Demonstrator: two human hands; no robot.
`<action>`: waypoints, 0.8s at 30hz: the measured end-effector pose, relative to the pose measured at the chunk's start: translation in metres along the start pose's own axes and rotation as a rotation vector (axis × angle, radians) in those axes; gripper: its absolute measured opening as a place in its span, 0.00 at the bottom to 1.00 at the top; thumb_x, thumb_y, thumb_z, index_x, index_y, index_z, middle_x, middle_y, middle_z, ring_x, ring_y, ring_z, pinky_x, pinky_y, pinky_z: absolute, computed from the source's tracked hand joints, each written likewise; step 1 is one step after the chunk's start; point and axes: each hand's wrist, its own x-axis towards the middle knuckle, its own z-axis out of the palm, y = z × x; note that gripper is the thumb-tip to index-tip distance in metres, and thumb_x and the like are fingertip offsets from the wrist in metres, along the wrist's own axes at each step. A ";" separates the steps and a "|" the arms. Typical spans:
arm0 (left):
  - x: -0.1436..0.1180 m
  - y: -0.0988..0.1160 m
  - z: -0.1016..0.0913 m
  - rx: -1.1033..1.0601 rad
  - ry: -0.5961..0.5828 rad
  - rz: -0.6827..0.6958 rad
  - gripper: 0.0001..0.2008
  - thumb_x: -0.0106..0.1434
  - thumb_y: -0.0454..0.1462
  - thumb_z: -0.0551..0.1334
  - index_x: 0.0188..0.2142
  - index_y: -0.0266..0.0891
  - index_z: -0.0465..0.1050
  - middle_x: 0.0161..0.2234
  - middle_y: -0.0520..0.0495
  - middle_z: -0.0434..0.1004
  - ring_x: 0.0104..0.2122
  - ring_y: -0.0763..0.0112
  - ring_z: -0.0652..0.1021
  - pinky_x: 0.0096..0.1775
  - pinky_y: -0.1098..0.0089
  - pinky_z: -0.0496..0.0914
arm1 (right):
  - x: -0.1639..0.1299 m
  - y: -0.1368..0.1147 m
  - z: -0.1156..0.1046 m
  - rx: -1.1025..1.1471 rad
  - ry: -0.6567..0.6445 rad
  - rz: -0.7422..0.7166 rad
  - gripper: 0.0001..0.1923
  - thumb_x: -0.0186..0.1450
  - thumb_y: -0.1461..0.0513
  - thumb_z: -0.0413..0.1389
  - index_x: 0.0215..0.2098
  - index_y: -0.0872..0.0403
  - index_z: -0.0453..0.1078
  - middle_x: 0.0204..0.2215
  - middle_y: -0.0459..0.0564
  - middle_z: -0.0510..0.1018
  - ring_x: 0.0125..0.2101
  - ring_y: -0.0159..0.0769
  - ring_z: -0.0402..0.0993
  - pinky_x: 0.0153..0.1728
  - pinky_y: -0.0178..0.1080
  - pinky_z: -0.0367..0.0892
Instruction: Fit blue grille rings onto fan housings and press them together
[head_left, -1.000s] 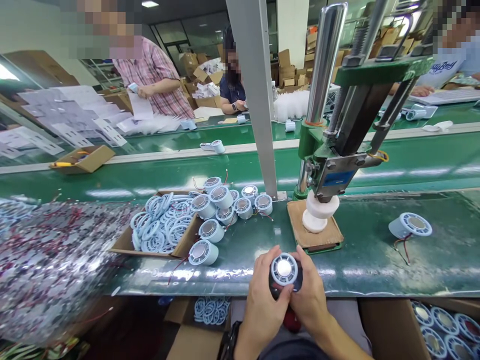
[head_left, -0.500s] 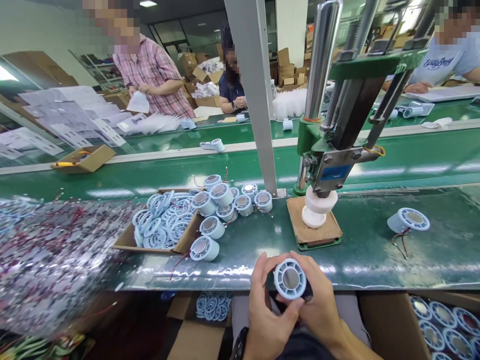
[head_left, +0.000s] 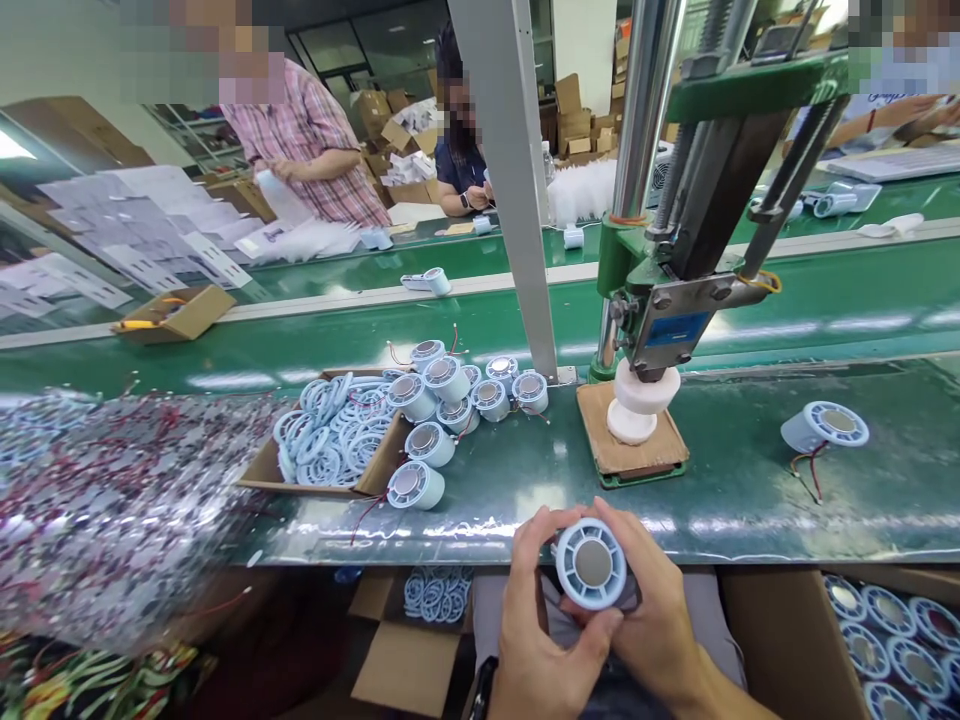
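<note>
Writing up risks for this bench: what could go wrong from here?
1. The left hand and right hand hold the round blue part near the bench edge; a slip might drop it.
2. Loose wires trail from the housing right of the press; they could snag.

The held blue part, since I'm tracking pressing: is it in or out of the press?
Out. The blue part is held between the left hand and right hand, apart from the press.
</note>
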 end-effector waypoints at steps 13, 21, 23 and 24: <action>-0.022 -0.019 -0.002 0.112 0.126 0.424 0.29 0.70 0.53 0.56 0.66 0.51 0.54 0.49 0.38 0.81 0.47 0.53 0.83 0.50 0.51 0.77 | -0.002 0.047 0.022 -0.151 -0.183 0.117 0.22 0.69 0.54 0.57 0.58 0.55 0.69 0.47 0.58 0.83 0.44 0.48 0.83 0.44 0.45 0.80; -0.058 -0.163 -0.061 0.475 0.458 -0.133 0.21 0.69 0.45 0.57 0.56 0.36 0.69 0.46 0.32 0.82 0.46 0.51 0.84 0.43 0.54 0.80 | 0.007 0.054 0.035 -0.235 -0.220 0.005 0.22 0.73 0.49 0.50 0.56 0.54 0.69 0.46 0.58 0.83 0.44 0.47 0.82 0.44 0.45 0.78; -0.050 -0.180 -0.082 0.534 0.570 -0.198 0.20 0.68 0.46 0.59 0.53 0.36 0.71 0.42 0.37 0.83 0.41 0.54 0.85 0.39 0.57 0.80 | 0.007 0.054 0.035 -0.258 -0.206 -0.007 0.23 0.73 0.47 0.49 0.56 0.54 0.69 0.46 0.58 0.83 0.44 0.47 0.83 0.43 0.44 0.78; -0.047 -0.182 -0.092 0.560 0.621 -0.213 0.19 0.69 0.47 0.60 0.51 0.36 0.71 0.40 0.39 0.82 0.38 0.57 0.85 0.38 0.58 0.80 | 0.007 0.055 0.034 -0.268 -0.202 -0.014 0.24 0.74 0.46 0.48 0.56 0.54 0.69 0.46 0.57 0.83 0.43 0.46 0.83 0.42 0.44 0.78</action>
